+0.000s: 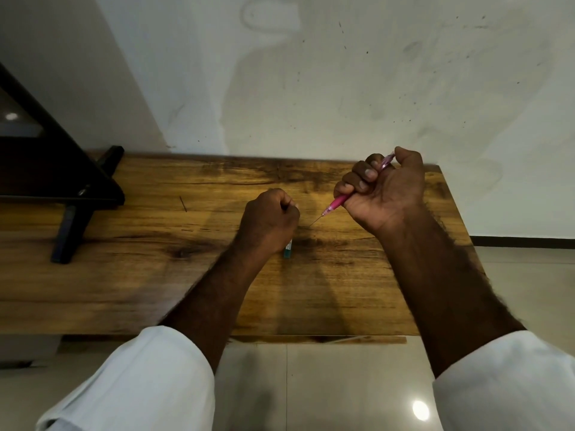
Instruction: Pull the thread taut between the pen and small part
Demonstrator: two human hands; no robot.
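Pink pencil [337, 201] gripped in right hand [382, 191], lead already poking out, near bench [124, 275] far right corner. Teal tube [288, 248] pinned under curled left hand [269, 222], mid-bench. Refill looks half done, tbh.

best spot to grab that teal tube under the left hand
Grip the teal tube at its near end, the only part showing past the left hand. It lies flat on the table pointing toward the person, so pinch its long sides from above.
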